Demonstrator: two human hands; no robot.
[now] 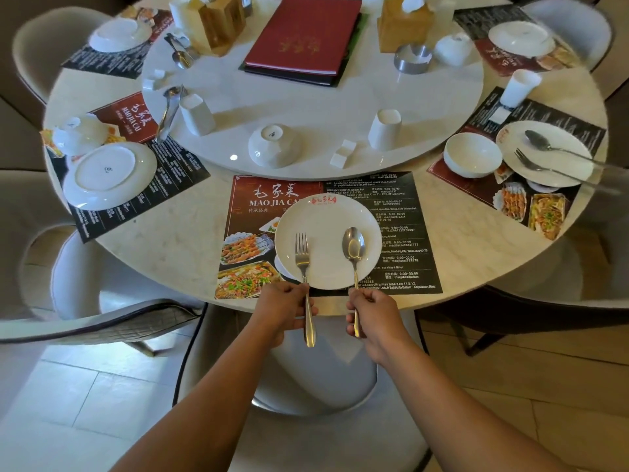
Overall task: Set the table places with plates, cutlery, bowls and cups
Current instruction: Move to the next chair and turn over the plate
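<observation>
A white plate (326, 212) sits upright on the paper placemat (401, 233) at the table's near edge. My left hand (282, 304) grips the handle of a fork (302, 257) whose tines lie over the plate's left side. My right hand (371, 311) grips the handle of a spoon (354, 247) whose bowl lies over the plate's right side. An upturned bowl (272, 144) and two upturned cups (384, 129) (195, 114) stand on the round turntable (323, 107).
At the right place are a bowl (471, 155) and a plate (558, 155) bearing a spoon and fork. At the left place lie an upturned plate (109, 175) and an upturned bowl (80, 132). A red menu (303, 32), wooden boxes and an ashtray (412, 58) stand farther back. Chairs ring the table.
</observation>
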